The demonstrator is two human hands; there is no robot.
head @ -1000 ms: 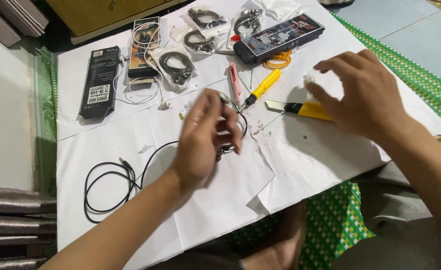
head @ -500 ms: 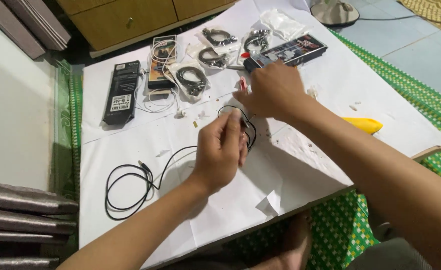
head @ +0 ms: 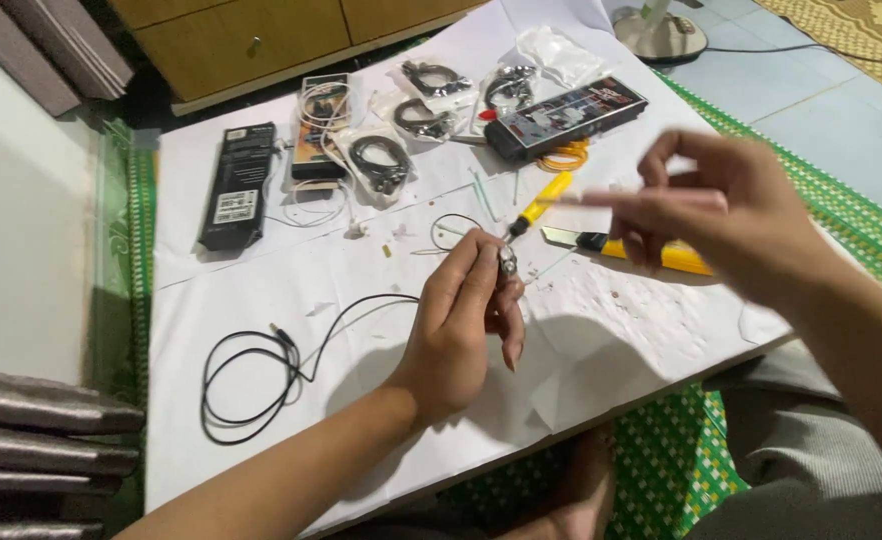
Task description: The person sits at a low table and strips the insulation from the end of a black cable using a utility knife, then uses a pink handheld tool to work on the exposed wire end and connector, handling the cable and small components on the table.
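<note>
My left hand (head: 461, 325) pinches a small silver earbud piece (head: 507, 262) above the white paper sheet (head: 261, 290). A thin black cable (head: 251, 385) trails from that hand to a loose coil on the left. My right hand (head: 731, 215) hovers to the right and higher up. Its fingers are closed on a thin pale stick-like tool (head: 616, 199), blurred by motion and pointing left toward the earbud piece. A yellow-handled screwdriver (head: 546, 200) and a yellow utility knife (head: 661, 255) lie on the paper under the right hand.
At the far side lie a black flat box (head: 239, 185), a long dark box (head: 566, 118), several bagged cables (head: 381, 160) and an orange coil (head: 564, 157). A wooden cabinet (head: 261, 30) stands behind. A green checked mat (head: 841, 200) shows at right, grey cushions (head: 41, 420) at left.
My right hand reached to the far boxes, then came back to the right holding a thin tool. My left hand stayed put and turned the earbud piece upward.
</note>
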